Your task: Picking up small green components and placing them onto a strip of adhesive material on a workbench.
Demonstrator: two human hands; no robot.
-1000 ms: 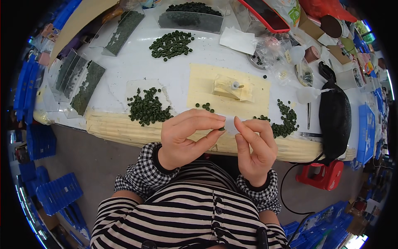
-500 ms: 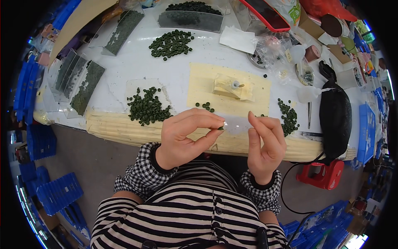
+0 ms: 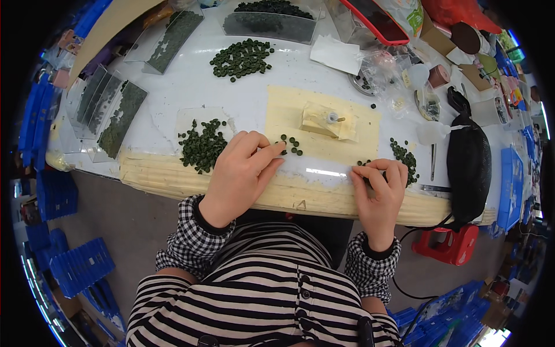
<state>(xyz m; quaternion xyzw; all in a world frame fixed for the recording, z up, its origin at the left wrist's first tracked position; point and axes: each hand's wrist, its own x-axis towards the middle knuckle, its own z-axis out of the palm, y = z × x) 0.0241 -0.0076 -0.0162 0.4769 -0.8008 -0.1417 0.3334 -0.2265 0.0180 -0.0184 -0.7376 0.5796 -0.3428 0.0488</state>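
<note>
Pinching clear tape strip (image 3: 324, 172) — both hands' fingers (image 3: 276, 157) closed.

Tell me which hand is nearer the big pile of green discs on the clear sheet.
Left. The left hand lies just right of the pile of green discs, nearly touching it; the right hand is far off to the right.

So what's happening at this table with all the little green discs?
A person in a striped top sits at a white table strewn with small dark green discs. Both hands hold a strip of clear tape stretched flat along the table's near edge: the left hand presses one end down, the right hand pinches the other. A few loose discs lie just past the left fingertips, and a bigger pile sits to the left.
</note>
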